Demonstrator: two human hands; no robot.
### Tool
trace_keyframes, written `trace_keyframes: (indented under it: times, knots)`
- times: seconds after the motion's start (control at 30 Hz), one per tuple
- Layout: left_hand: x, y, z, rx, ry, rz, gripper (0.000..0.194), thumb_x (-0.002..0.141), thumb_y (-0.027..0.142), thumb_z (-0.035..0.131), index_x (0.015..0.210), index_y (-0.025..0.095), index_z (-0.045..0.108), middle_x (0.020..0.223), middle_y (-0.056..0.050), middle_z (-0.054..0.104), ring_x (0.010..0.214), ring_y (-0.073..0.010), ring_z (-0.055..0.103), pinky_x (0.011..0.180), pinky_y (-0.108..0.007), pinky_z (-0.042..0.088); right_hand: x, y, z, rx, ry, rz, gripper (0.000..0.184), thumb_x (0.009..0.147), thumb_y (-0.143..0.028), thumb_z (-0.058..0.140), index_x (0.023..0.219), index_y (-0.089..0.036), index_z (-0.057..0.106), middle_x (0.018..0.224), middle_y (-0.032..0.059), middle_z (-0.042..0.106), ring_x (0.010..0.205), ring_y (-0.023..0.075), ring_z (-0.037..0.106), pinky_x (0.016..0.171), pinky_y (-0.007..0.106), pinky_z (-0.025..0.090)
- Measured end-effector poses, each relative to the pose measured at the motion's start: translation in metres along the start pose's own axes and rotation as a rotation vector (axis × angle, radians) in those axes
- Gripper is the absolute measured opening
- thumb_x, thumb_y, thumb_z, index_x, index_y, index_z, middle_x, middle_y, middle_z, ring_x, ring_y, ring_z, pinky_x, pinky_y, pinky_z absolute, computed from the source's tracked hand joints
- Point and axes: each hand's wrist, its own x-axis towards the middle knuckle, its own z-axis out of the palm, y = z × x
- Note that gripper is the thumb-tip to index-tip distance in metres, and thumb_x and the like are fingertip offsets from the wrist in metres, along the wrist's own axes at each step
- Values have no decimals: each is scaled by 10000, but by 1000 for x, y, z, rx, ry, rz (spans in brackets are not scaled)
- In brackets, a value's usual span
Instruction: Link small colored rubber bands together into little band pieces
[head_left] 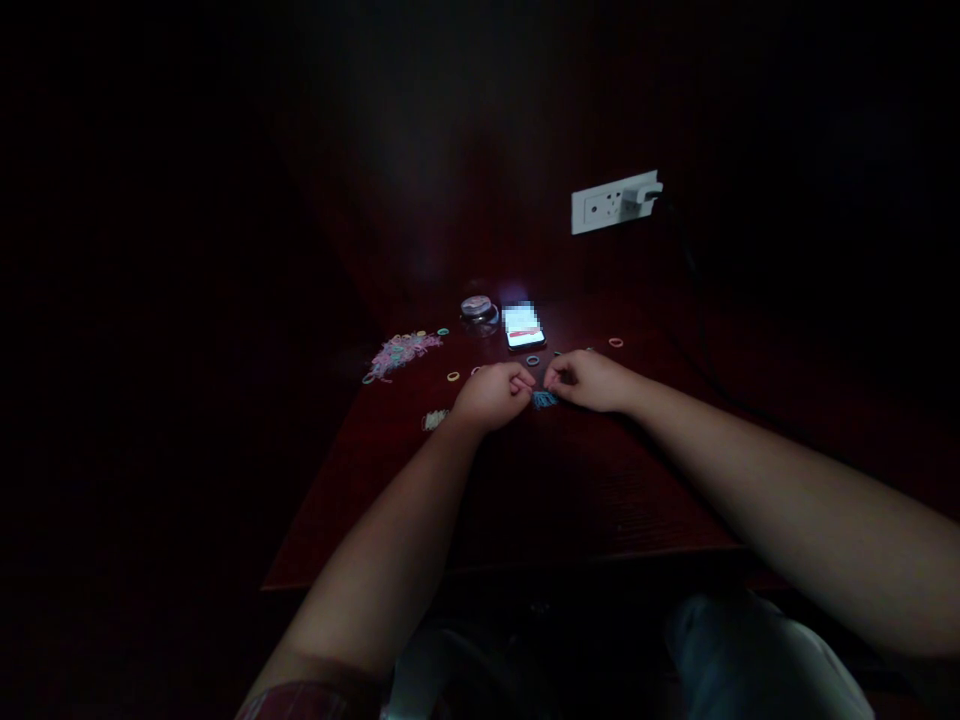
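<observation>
Blue elastic bands (545, 399) lie at 3 o'clock from your left hand (496, 394), 8 from your right hand (589, 379). Fingertip closure: cannot tell.

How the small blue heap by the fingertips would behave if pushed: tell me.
The blue heap would probably spread rather than slide as one, since it looks made of many thin pieces. It is likely light, given how slender those pieces look. Rolling or tipping seems unlikely, as it lies low on the table.

deep gloom, bright phone screen (523, 325)
</observation>
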Motion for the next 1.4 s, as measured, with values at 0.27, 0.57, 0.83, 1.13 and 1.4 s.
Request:
trace_keyframes:
  times: [0.27, 0.57, 0.83, 1.13, 1.4]
  knots:
    - [1, 1, 0, -22, -7, 18, 193, 764, 204, 554, 905, 186, 685, 877, -27, 716, 754, -126, 650, 730, -249, 512, -1, -2, -2, -51, -27, 15, 172, 727, -135, 552, 817, -173, 694, 798, 28, 700, 681, 131, 601, 634, 230, 430]
    - [1, 1, 3, -54, -16, 30, 184, 773, 198, 557, 911, 177, 676, 855, -31, 713, 738, -118, 647, 728, -246, 517, -1, -3, -1, -28, -62, 24, 196, 685, -140, 566, 836, -172, 688, 756, 12, 673, 630, 113, 567, 586, 226, 403]
    - [1, 0, 5, -117, -29, 53, 312, 719, 72, 526, 990, 170, 646, 928, -38, 712, 800, -117, 653, 772, -252, 526, -2, -5, -2, -7, -46, 3, 155, 698, -163, 561, 816, -169, 662, 742, 11, 649, 623, 110, 543, 572, 227, 384]
    - [-1, -3, 1, -104, -76, 83, 358, 680, 58, 539, 998, 177, 653, 971, -34, 698, 850, -116, 639, 800, -248, 511, -2, -3, -1, 15, -76, -73, 175, 703, -142, 536, 798, -166, 681, 722, 7, 620, 632, 109, 525, 587, 224, 379]
    - [-4, 1, 1, -125, -106, 134, 339, 682, 126, 608, 1015, 183, 639, 998, -34, 679, 862, -133, 605, 803, -269, 494, -4, -6, -3, 37, -109, -87, 159, 712, -159, 551, 812, -162, 674, 719, 6, 592, 626, 106, 502, 583, 230, 375]
